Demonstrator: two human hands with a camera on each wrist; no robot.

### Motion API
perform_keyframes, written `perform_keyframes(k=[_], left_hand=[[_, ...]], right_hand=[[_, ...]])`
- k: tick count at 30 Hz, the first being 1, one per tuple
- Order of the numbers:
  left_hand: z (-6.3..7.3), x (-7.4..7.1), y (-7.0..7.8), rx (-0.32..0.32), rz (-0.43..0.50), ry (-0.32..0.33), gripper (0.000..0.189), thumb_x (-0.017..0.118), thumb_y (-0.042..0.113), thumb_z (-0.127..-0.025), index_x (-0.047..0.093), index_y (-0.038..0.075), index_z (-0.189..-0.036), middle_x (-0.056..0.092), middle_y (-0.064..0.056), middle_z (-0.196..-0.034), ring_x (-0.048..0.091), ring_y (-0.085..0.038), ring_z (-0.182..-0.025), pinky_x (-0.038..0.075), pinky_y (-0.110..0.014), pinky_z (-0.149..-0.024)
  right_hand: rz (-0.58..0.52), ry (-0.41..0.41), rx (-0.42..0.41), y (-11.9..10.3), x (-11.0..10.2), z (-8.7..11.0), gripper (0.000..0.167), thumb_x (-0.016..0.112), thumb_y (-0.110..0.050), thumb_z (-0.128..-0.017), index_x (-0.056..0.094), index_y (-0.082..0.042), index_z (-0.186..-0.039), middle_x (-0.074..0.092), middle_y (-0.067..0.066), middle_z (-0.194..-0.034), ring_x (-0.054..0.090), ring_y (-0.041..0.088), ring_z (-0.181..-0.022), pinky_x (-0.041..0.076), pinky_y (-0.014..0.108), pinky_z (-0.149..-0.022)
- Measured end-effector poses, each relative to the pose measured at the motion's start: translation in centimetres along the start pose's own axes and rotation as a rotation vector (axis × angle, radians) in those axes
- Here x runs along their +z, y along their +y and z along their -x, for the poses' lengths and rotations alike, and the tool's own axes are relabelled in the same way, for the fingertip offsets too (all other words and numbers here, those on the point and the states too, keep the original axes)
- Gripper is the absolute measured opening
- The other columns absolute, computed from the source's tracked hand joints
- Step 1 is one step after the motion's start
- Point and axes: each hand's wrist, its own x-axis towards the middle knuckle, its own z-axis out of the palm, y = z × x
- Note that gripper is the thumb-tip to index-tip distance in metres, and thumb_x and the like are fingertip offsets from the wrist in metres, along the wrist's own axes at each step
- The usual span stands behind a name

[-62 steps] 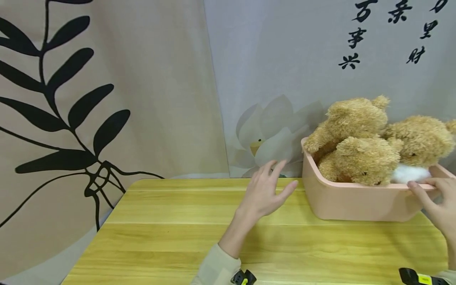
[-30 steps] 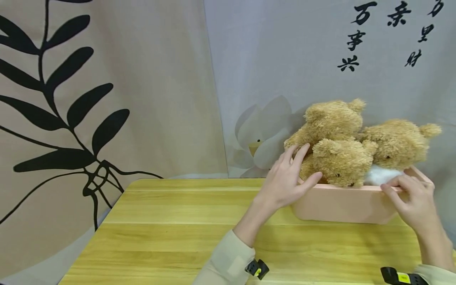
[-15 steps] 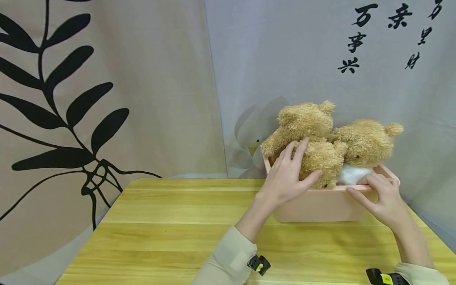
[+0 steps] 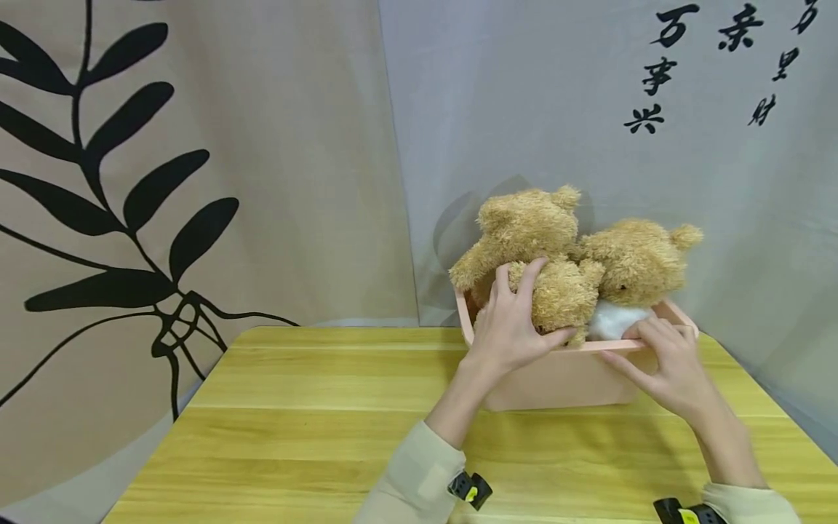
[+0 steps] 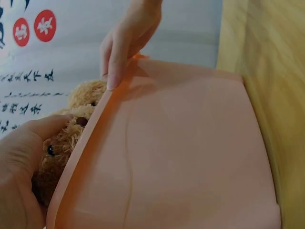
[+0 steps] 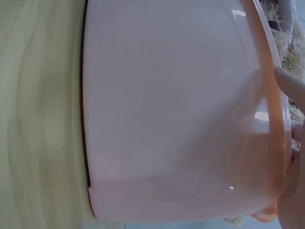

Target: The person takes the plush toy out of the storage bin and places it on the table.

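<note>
A pink plastic bin (image 4: 563, 386) stands on the wooden table, holding several tan plush teddy bears. My left hand (image 4: 511, 327) grips the front teddy bear (image 4: 566, 295), fingers over its head and thumb near its snout; the left wrist view shows this thumb by the bear's face (image 5: 57, 152). My right hand (image 4: 671, 367) pinches the bin's front rim toward the right, thumb outside and fingers inside. Behind are a rear teddy bear (image 4: 527, 222) leaning left and a right teddy bear (image 4: 635, 255). A white fluffy patch (image 4: 614, 320) shows beside my right fingers.
The wooden table (image 4: 294, 429) extends to the left of the bin. Close behind it hangs a pale curtain (image 4: 314, 182) printed with black leaves and characters. The table's right edge (image 4: 775, 393) slopes away beyond the right forearm.
The bin has slid left along the table with its bears, my right hand moving with it on the rim. My left hand has gone from hovering left of the bin to gripping the front bear.
</note>
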Motion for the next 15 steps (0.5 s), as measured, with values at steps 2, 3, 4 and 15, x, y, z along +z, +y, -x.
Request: perform_keyframes(k=[2,3,4,15], left_hand=[[0.2,0.0,-0.2,-0.003,0.003,0.016,0.102,0.084,0.056,-0.075,0.026,0.032,-0.155,0.041,-0.014,-0.128,0.048,-0.016,-0.074,0.039,-0.019,-0.045],[0.2,-0.1,-0.3,-0.002,0.005,0.025,0.103,0.085,0.057,-0.074,0.026,0.032,-0.155,0.043,-0.014,-0.127,0.048,-0.016,-0.074,0.04,-0.02,-0.046],[0.3,-0.1,-0.4,-0.004,0.011,0.032,0.103,0.086,0.057,-0.073,0.027,0.031,-0.154,0.044,-0.014,-0.125,0.048,-0.016,-0.072,0.04,-0.02,-0.046],[0.8,-0.2,-1.1,-0.022,0.137,0.111,0.095,0.091,0.033,-0.069,0.04,0.028,-0.149,0.057,-0.012,-0.117,0.054,-0.017,-0.078,0.046,-0.022,-0.06]], right_hand=[[-0.012,0.002,-0.009,-0.2,0.3,-0.1,0.027,0.083,-0.028,-0.081,0.06,-0.014,-0.086,0.058,-0.01,-0.086,0.047,0.003,-0.087,0.024,0.041,-0.085],[-0.016,0.003,-0.013,-0.2,0.4,-0.1,0.026,0.082,-0.029,-0.082,0.061,-0.014,-0.086,0.058,-0.01,-0.086,0.047,0.004,-0.087,0.024,0.04,-0.085],[-0.02,0.004,-0.017,-0.3,0.5,-0.1,0.026,0.081,-0.03,-0.084,0.061,-0.014,-0.086,0.058,-0.01,-0.087,0.048,0.004,-0.088,0.024,0.04,-0.085],[-0.037,0.028,0.007,-0.5,1.2,-0.4,0.027,0.083,-0.03,-0.083,0.059,-0.016,-0.081,0.057,-0.011,-0.081,0.046,0.004,-0.084,0.023,0.042,-0.086]])
